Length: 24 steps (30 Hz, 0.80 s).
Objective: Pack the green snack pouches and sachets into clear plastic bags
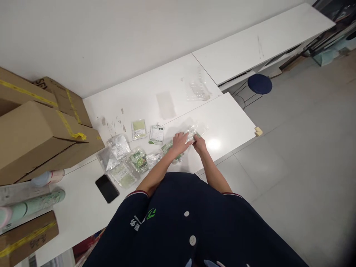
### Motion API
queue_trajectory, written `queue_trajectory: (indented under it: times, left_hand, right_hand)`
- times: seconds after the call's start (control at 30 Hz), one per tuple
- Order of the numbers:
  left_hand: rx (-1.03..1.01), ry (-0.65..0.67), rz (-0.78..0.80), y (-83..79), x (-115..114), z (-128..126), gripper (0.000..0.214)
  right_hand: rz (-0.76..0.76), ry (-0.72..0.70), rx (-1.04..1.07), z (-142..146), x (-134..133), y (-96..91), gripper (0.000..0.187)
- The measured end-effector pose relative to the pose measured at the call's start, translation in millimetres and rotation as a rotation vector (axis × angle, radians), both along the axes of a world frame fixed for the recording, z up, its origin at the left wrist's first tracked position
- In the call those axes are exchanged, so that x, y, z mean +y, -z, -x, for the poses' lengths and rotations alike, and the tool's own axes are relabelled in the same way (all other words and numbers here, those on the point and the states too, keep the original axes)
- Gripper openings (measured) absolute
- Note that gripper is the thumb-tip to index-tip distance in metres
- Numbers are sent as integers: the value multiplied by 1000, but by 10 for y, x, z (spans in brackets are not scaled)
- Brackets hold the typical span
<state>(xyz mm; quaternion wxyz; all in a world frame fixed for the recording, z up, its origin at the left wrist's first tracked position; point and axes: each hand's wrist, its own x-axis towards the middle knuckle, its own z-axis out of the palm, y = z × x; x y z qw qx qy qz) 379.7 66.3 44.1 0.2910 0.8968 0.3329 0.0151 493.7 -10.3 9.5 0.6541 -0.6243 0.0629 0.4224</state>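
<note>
Wide white counter (230, 128) in play, cardboard boxes (69, 139) stacked at nine o'clock, and on to a clear plastic packet (191, 132), right there between two hands over the counter! Right hand (199, 144): thumb and fingers closed, pinching the packet's near side. Left hand (180, 142): fingers half curled over the other side; how firmly, I can't tell. Good handling here, I'd say, is a light, even hold on both sides, film flat, no tugging. Watch the green printed packet (167, 147) at eight to nine o'clock, close by the left wrist. Edges now: the near edge runs by at five o'clock, a foam corner guard (258, 131) marks three. Room to swing? One to two o'clock looks best!
</note>
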Motion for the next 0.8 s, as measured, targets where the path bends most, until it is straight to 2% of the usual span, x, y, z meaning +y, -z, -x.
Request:
queue_trajectory:
  times: [0.07, 0.1, 0.17, 0.23, 0.27, 0.37, 0.47, 0.57, 0.63, 0.7, 0.8]
  left_hand:
    - [-168, -126, 115, -230, 196, 278, 54]
    - [-242, -132, 217, -330, 281, 423, 54]
    - [-345, -37, 479, -481, 386, 691, 56]
    - [-401, 58, 707, -556, 389, 905, 57]
    - [-428, 59, 781, -568, 358, 989, 56]
    - [-528, -109, 883, -550, 203, 1174, 52]
    - [-563, -331, 949, -528, 62, 1330, 52]
    - [-561, -477, 1053, -534, -21, 1499, 55]
    - [-550, -535, 1132, -538, -50, 1603, 56]
    - [-522, -561, 1185, -528, -59, 1683, 54]
    - [-472, -547, 1229, -489, -54, 1748, 50]
  right_hand:
    - [-94, -164, 54, 26, -132, -177, 27]
    - [-123, -256, 88, 61, -196, -273, 29]
    - [-149, -441, 147, 175, -297, -460, 30]
    - [-159, -610, 189, 331, -355, -613, 32]
    - [-161, -685, 203, 419, -371, -670, 34]
    - [-158, -836, 206, 697, -392, -759, 37]
    - [-153, -800, 101, 976, -434, -780, 40]
    - [-143, -591, -138, 1223, -527, -812, 49]
    - [-139, -510, -280, 1333, -596, -840, 62]
    - [-143, -558, -355, 1377, -641, -851, 67]
    - [-120, -699, -327, 1339, -634, -813, 58]
